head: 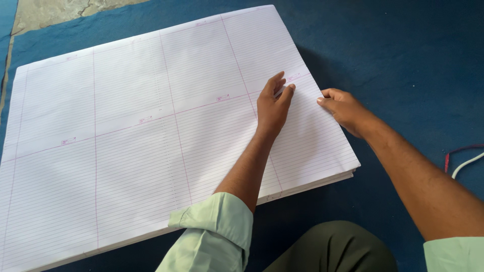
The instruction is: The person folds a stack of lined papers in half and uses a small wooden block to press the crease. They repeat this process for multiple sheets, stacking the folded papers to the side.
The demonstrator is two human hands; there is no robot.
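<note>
1. So, closest to the camera, a knee in dark olive trousers [333,247] is poking into the bottom of the shot, with two pale green rolled-up sleeves [214,234] on either side of it.
2. Both forearms are reaching forward from there, out over a big stack of ruled paper sheets [126,151] that is lying flat on a blue floor mat [403,60].
3. Left hand [272,103] is lying palm down on the top sheet, near the stack's right edge, fingers stretched out and pressing flat. It's not gripping anything, just resting on the paper.
4. Right hand [343,106] is sitting just beside it at the right edge of the stack, fingers curled and thumb tip touching the sheet's edge. Looks like it's pinching the edge, but I honestly can't tell if it's actually gripping a sheet.
5. Top sheet is showing thin grey lines and pink lines splitting it into page-sized blocks.
6. Off to the right on the mat, a red and a white cord [461,158] are peeking in.
7. Way at the back left, a strip of bare grey floor [55,12] is showing past the mat.
</note>
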